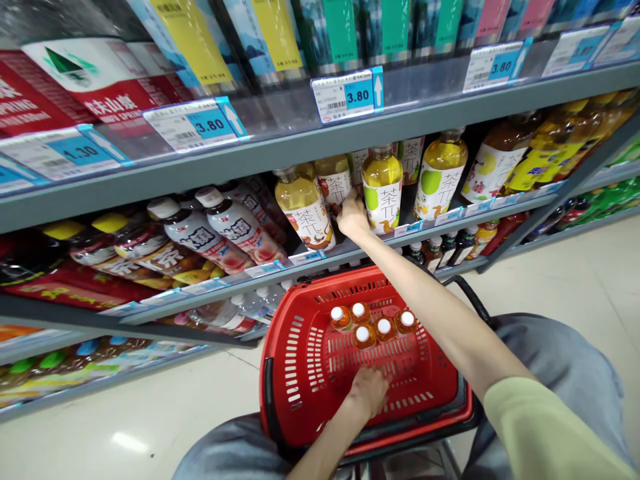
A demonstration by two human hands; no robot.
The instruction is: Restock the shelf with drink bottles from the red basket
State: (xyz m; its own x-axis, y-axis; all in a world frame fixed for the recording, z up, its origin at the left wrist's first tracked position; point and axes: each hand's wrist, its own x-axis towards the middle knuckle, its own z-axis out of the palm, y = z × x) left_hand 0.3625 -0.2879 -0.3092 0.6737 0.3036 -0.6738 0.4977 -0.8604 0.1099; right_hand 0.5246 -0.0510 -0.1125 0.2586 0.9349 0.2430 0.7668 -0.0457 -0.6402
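Observation:
My right hand point(353, 217) reaches onto the middle shelf, between two front bottles. Its fingers curl against a bottled tea point(335, 185) standing in the second row; part of the grip is hidden. On its left is a pale yellow tea bottle point(304, 210), on its right another tea bottle with a green fruit on its label point(383, 190). My left hand point(371, 390) is over the red shopping basket point(295, 313), blurred, with no item visible in it. Several small amber bottles with white caps point(385, 327) stand together at the basket's far side.
Price tags point(347, 95) line the upper shelf edge point(280, 150), which overhangs the bottles. Peach drink bottles point(240, 227) stand to the left, more tea bottles point(441, 177) to the right. The basket's black handle point(473, 293) is beside my right forearm. My knees flank the basket.

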